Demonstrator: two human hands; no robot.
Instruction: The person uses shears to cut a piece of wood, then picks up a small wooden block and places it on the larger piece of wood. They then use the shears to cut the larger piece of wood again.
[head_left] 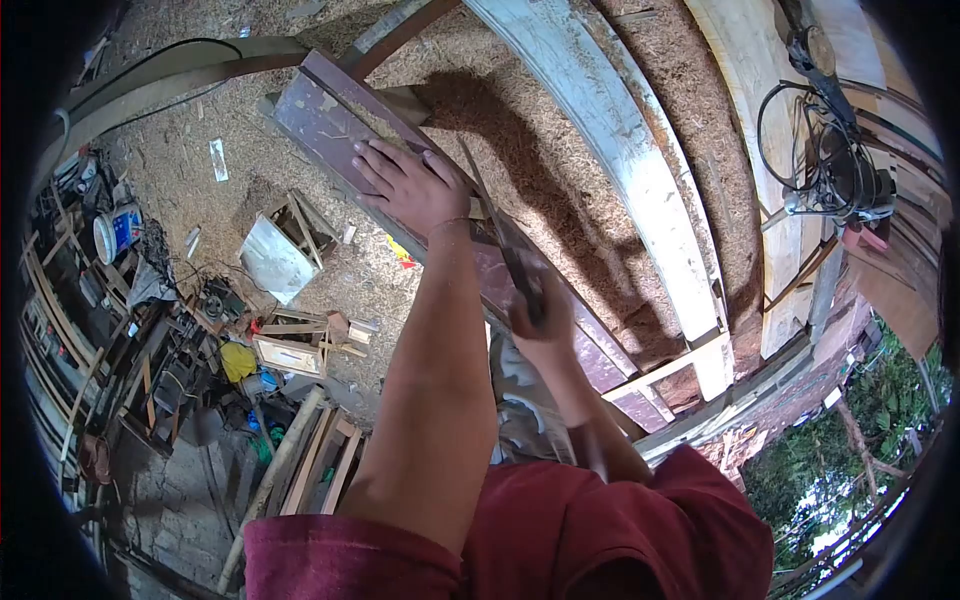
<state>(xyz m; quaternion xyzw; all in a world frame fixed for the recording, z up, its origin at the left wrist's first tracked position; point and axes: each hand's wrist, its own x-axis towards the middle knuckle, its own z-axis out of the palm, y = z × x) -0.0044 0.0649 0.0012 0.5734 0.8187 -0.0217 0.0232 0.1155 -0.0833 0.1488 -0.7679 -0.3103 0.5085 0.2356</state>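
Note:
A long, purple-brown painted plank point(322, 118) runs diagonally through the middle of the view, its paint scuffed and chipped. My left hand point(412, 188) lies flat on its upper part, palm down with the fingers stretched out. Lower along the same plank, my right hand point(548, 328) is closed around the dark handle of a handsaw point(507, 240). The saw's narrow blade is seen nearly edge-on and points up and away, overlapping the plank's right edge near my left wrist. Part of the right hand's grip is blurred.
Right of the plank lies a large curved pale timber point(640, 185) over wood shavings. A corded power tool point(850, 180) rests on boards at far right. Left are a small wooden frame point(285, 245), a drawer-like box point(290, 352), a paint bucket point(118, 232) and piled scrap wood.

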